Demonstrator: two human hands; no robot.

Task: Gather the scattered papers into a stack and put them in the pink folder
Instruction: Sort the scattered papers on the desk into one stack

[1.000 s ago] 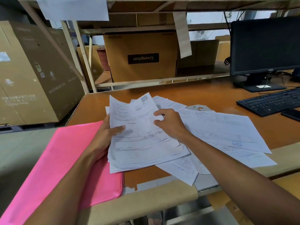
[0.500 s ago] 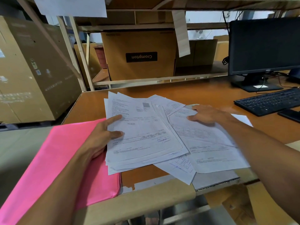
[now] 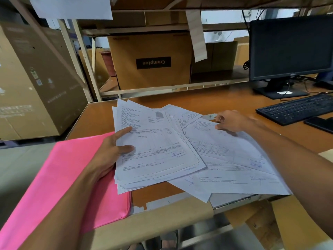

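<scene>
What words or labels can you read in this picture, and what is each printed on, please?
"Crompton", upside down, on the black label of the cardboard box on the shelf.
Text on the papers: too small to read.
The large carton at left: printing blurred.
The monitor badge: unreadable.

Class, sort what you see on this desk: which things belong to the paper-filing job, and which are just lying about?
Belongs to the job: stack of papers, gripped by the left hand; loose sheets, pinched by the right hand; pink folder.
Lying about: keyboard; monitor; phone; cardboard box.
</scene>
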